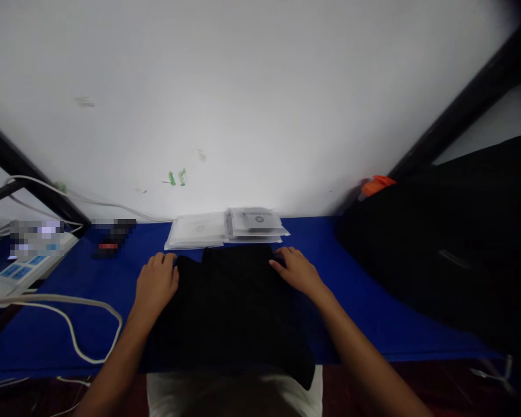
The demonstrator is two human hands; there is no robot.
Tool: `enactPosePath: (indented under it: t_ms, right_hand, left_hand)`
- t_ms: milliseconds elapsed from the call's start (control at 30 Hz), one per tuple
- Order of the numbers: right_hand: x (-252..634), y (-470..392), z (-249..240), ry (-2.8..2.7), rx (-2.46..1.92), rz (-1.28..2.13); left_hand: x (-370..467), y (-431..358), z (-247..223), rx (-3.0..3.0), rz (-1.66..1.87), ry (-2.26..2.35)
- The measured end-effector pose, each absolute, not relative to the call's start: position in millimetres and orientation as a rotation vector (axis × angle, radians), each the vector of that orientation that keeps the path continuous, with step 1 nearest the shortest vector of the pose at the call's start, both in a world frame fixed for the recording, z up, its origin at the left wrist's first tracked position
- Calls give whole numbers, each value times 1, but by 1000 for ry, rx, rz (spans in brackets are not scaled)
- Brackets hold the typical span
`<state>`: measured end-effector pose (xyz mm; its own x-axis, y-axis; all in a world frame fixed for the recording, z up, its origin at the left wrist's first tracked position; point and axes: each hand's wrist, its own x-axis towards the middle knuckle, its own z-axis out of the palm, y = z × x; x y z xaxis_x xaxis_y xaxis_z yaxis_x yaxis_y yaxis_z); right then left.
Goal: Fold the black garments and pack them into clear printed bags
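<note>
A black cloth garment (238, 307) lies spread on the blue-covered table, its lower part hanging over the front edge towards me. My left hand (157, 282) is at its upper left corner, fingers curled and thumb against the cloth. At the upper right corner, my right hand (298, 270) has its thumb and bent fingers closed on the fabric. Small folds show along the top edge between the hands. Just beyond that edge are flat white plastic bags (198, 230) and a stack of translucent printed bags (258, 223).
A large black cloth pile (443, 249) covers the table's right side, with an orange item (377, 185) behind it. On the left are a white power strip (19, 272), a looping white cable (76, 336) and a dark object (117, 237). Dark frame bars slant at both sides.
</note>
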<state>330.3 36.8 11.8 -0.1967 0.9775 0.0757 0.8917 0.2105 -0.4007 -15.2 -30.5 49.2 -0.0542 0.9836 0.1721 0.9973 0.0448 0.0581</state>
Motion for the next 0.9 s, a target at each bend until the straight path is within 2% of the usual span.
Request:
enactPosePath:
  t_ms: [133,300,600,733,900]
  right_hand:
    - [336,39,12,-2198,-1709,406]
    - [331,44,19,-2184,-1573,373]
    - [314,57,29,-2013,-1478,179]
    - [307,57,24,-2041,-1508,149]
    - [311,70,27,-2141,-1529,-89]
  left_hand:
    - [20,-11,48,-2347,-459,-2139]
    - [41,16,43,-2556,-395,-2331]
    - [31,11,42,-2128,-657,-2422]
    - [34,4,34,-2190,-459,-2177]
    - [44,-36,28,-2500,-578,-1706]
